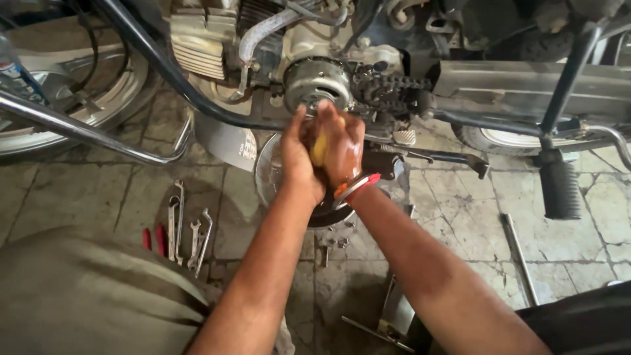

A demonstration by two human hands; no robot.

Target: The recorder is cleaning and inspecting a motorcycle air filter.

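Head view. Both hands meet in front of the motorcycle engine, just below the round grey metal rotor housing (317,83) on the engine's side. The left hand (297,158) and the right hand (343,148) are clenched together around a yellow tool handle (319,150); only a short strip of yellow shows between the fingers. The tool's working end is hidden behind the hands, so contact with the housing cannot be confirmed. The right wrist carries a red and orange thread band with a metal bangle (355,187).

To the right of the housing sits the exposed drive chain on its small sprocket (391,89). A curved chrome exhaust pipe (263,33) runs down past the finned silver cylinder block (197,49). A black tubular frame rail (164,66) crosses diagonally in front of the engine.

Under the forearms, a round clear-rimmed pan (263,174) rests on the cracked stone-tile floor (460,210). Left of it lies a loose row of silver open-end spanners (187,230), beside two red-handled tools (153,238), all well apart from the hands. At right, a black ribbed rubber footpeg (560,189) hangs from the frame, and a thin metal rod (520,260) lies on the floor. The spoked alloy front wheel (79,92) fills the upper left.
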